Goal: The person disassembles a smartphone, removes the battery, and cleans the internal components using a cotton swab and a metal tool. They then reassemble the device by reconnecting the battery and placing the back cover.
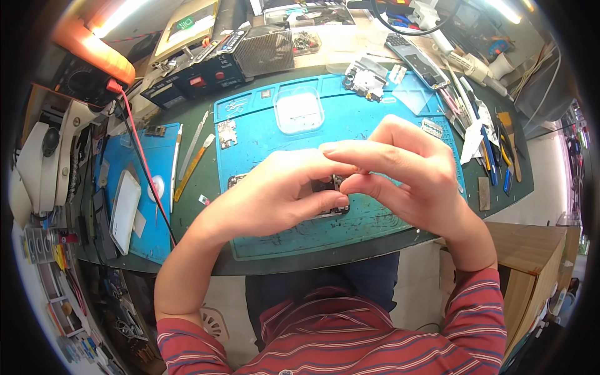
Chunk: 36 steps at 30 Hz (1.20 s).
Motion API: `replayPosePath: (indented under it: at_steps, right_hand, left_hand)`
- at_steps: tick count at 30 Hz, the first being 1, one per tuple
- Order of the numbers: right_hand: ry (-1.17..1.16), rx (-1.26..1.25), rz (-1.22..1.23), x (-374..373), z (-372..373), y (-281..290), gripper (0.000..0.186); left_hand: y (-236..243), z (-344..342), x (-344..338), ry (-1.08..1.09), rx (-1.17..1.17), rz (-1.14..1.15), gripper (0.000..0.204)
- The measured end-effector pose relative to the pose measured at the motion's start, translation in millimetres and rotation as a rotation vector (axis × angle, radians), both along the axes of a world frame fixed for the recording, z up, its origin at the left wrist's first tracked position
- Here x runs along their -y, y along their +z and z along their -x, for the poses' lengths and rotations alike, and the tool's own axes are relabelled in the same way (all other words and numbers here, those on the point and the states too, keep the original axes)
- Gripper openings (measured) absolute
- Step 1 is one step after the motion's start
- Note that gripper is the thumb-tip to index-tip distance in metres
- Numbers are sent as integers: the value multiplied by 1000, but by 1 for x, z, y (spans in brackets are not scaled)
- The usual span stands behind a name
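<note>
My left hand point(278, 192) and my right hand point(412, 164) meet over the blue work mat point(262, 245), their fingertips crossing each other. The left fingers curl toward the right hand, with the thumb a little below the index finger. My right index finger reaches over the left fingertips while its thumb bends in beneath. Whatever small thing the fingertips pinch is hidden. Under the hands lies a dark, flat device with its inner parts exposed point(339, 210), mostly covered by the left hand.
A clear plastic box point(299, 110) stands on the mat, near metal phone parts point(365, 78). Tweezers and pliers point(504, 153) lie at the right. A white phone-like slab point(125, 211), a yellow-handled knife point(194, 169) and a red cable point(139, 134) are at the left.
</note>
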State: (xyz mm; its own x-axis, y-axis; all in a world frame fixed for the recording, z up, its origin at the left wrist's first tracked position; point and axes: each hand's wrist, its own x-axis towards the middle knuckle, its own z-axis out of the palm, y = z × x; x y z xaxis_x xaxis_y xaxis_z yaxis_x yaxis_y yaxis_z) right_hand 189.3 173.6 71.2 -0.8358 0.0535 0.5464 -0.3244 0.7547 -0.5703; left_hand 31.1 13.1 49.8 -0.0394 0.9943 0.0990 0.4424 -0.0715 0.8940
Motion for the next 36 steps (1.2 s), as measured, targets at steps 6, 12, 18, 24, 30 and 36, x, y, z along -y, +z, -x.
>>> replayPosePath:
  at_steps: [6,12,18,24,30,36]
  right_hand:
    - [77,53,93,-4,-5,-5,46]
    - [145,-30,53,-2,-3,-4,41]
    - [110,49,118,-4,-6,-8,42]
    - [118,-79,-16,-5,0,-11,46]
    - [122,91,195,-3,-6,-9,52]
    - [48,116,35,-3,-5,-6,54]
  left_hand:
    - [-14,-4,-8,10,60,9,15]
    - [-17,-15,-15,103,-42,-73,18]
    - [-9,-17,-16,137,-113,-35,41]
    - [-6,-19,-18,175,-125,-58,49]
    - [-4,-12,-10,68,-16,6,44]
    - [4,-19,-13,146,-89,14,33]
